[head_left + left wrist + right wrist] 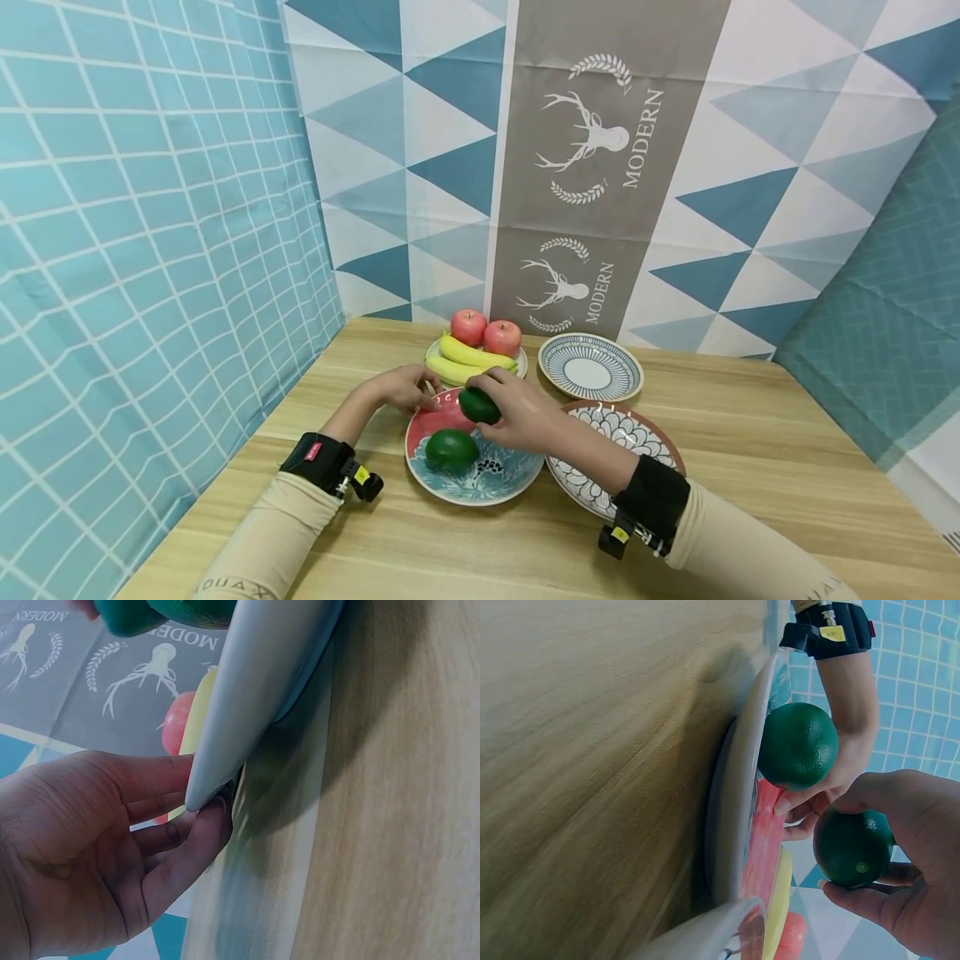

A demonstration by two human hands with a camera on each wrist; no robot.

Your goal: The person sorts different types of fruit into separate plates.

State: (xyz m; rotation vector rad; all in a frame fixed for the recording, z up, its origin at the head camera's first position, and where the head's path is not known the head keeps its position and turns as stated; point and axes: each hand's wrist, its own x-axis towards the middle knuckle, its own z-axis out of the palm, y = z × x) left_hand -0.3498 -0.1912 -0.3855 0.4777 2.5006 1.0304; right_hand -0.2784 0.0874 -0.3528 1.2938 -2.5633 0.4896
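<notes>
My right hand point(489, 410) grips a dark green round fruit point(477, 405) just above the far rim of a red and teal floral plate point(495, 487). In the right wrist view its thumb and fingers point(900, 825) curl round that fruit point(853, 847). A second green fruit point(452, 450) point(798, 745) lies on the plate. At the plate's far left edge my left hand point(423, 398) holds the rim point(217, 772), with fingertips point(214, 814) under the edge and others on its top face.
Behind stands a white plate point(519, 364) with two red apples point(484, 332) and bananas point(468, 358). A blue striped plate point(590, 367) sits at the back right. A brown-rimmed patterned plate point(633, 429) lies under my right forearm. Patterned cloth walls enclose the wooden table point(750, 433).
</notes>
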